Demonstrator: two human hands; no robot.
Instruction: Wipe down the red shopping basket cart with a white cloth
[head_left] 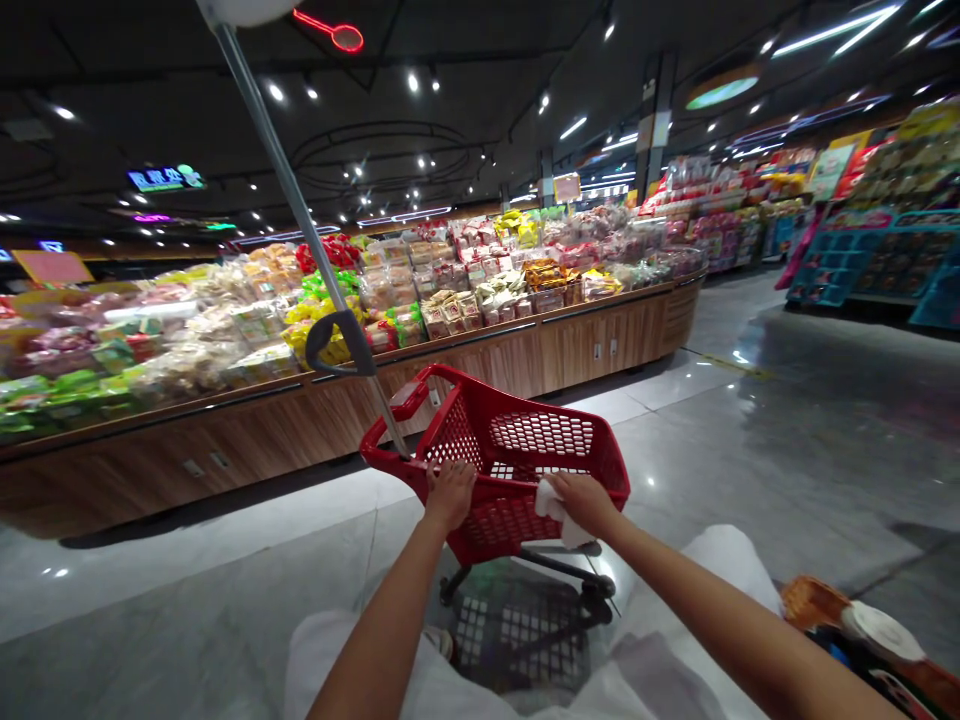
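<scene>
A red plastic shopping cart (551,435) with perforated walls stands in front of me, its basket holding nothing that I can see. My left hand (450,495) has its fingers curled over the near rim, close to the cart's handle (382,455). Farther right on the same rim, my right hand (581,500) is closed on a white cloth (551,502), part of which hangs down outside the basket. Whether it is fabric or paper I cannot tell. A metal pole (289,190) with a grey grip (349,343) rises at a slant by the cart's handle.
Beyond the cart runs a long wood-panelled display counter (480,365) heaped with packaged foods. Blue display racks (840,265) stand at the right, across a grey shiny floor (787,420). A brown basket-like object (814,600) with items sits near my right side.
</scene>
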